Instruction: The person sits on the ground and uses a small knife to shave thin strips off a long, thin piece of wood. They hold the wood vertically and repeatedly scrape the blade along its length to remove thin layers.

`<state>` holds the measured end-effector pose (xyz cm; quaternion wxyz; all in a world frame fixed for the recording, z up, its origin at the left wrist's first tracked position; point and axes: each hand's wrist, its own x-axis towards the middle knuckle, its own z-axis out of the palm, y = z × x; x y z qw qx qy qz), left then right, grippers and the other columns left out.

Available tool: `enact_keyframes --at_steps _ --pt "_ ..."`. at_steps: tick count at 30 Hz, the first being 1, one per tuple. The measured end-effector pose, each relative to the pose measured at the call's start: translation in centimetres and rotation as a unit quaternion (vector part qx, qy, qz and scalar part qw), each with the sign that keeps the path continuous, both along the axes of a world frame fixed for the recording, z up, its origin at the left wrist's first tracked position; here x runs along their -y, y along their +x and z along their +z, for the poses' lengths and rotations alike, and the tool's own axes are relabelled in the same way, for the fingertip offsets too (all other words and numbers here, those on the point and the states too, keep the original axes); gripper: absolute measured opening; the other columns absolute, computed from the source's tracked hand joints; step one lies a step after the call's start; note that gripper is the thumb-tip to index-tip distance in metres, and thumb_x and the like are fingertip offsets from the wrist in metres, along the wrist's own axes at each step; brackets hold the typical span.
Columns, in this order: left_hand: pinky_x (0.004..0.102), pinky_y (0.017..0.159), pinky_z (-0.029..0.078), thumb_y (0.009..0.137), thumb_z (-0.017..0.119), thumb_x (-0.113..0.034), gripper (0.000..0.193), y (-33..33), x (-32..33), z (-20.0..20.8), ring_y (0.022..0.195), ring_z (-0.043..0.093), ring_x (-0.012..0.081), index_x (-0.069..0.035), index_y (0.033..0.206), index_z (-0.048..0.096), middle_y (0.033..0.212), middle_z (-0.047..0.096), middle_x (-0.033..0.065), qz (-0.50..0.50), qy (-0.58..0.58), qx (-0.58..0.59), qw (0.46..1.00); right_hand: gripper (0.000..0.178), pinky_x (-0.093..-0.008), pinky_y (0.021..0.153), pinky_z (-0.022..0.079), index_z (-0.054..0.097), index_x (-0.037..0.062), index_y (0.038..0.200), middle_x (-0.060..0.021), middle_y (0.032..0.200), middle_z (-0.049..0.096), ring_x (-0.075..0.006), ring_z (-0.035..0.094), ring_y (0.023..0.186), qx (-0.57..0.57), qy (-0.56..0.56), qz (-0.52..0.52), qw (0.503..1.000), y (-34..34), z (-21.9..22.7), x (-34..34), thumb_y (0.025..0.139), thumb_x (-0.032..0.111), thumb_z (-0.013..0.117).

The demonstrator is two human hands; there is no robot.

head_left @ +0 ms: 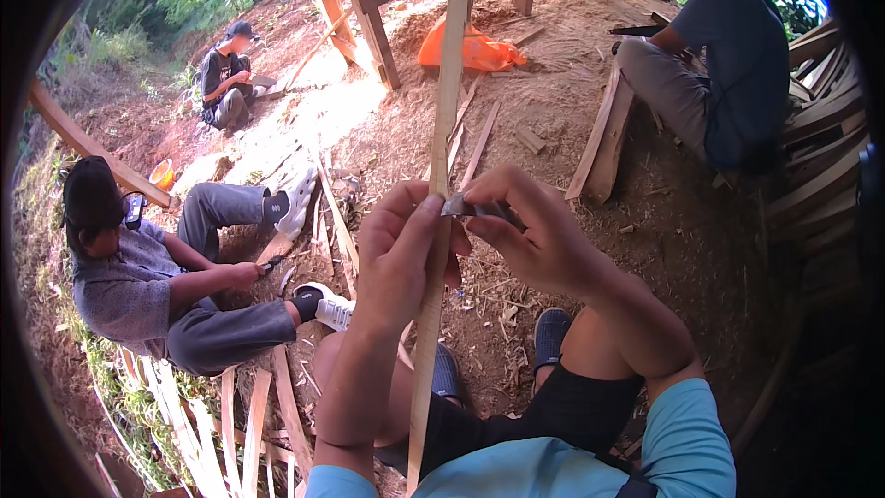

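Observation:
A long, narrow, pale wooden strip [449, 83] runs upright through the middle of the view, from the top edge down to my lap. My left hand [396, 240] is closed around it at about mid-length, thumb lying along its face. Between the thumb and fingers of my right hand [525, 221] is a small grey metal blade [454, 207]. The blade meets the strip right by my left thumb tip. My right fingers hide the rest of the blade, so its full shape does not show.
At left a person [129, 267] sits holding a dark-handled tool [271, 264]. Another person [226, 83] sits farther back, and a third [728, 65] at right. Wooden strips [253, 433] lie lower left, stacked lengths [830, 148] stand right. An orange sheet [475, 48] lies beyond, near wooden posts [369, 18].

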<state>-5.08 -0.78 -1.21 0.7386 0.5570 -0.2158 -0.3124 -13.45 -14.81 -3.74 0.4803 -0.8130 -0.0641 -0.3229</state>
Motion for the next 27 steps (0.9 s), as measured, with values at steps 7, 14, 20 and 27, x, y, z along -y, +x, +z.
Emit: enact_keyframes --at_steps 7,14,20,27 --pt "0.0193 0.037 0.040 0.097 0.042 -0.022 0.025 0.5 -0.4 0.1 0.039 0.049 0.0093 -0.001 0.092 0.054 0.058 0.056 0.0069 -0.049 0.009 0.007 0.999 0.012 -0.0351 0.056 0.045 0.055 -0.0002 0.087 -0.0127 0.074 0.057 -0.0274 0.061 0.066 0.051 -0.020 -0.012 0.998 0.3 0.1 0.4 0.084 0.008 0.063" --pt "0.0197 0.036 0.038 0.097 0.041 -0.022 0.025 -0.2 -0.2 -0.1 0.039 0.047 0.0086 -0.002 0.090 0.054 0.055 0.054 0.0055 -0.039 0.011 0.023 0.999 0.011 -0.0360 0.054 0.045 0.055 0.0009 0.088 -0.0125 0.074 0.058 -0.0284 0.060 0.064 0.075 -0.056 -0.054 0.994 0.2 0.2 0.2 0.082 0.004 0.064" --pt "0.0199 0.038 0.039 0.097 0.043 -0.021 0.024 -1.3 0.2 -0.2 0.041 0.047 0.0074 -0.002 0.087 0.052 0.055 0.053 0.0040 -0.037 0.005 0.038 0.999 0.011 -0.0361 0.056 0.047 0.054 0.0007 0.089 -0.0128 0.076 0.059 -0.0297 0.061 0.066 0.119 -0.057 -0.108 0.985 0.6 -0.3 0.1 0.083 0.003 0.062" --pt "0.0207 0.039 0.039 0.098 0.042 -0.021 0.024 -2.1 0.1 0.2 0.041 0.048 0.0078 -0.001 0.085 0.051 0.055 0.053 0.0036 -0.041 0.048 0.069 0.996 0.008 -0.0336 0.058 0.049 0.053 0.0020 0.092 -0.0138 0.082 0.063 -0.0276 0.065 0.070 0.144 -0.046 -0.134 0.979 1.0 -0.6 0.3 0.089 0.008 0.057"
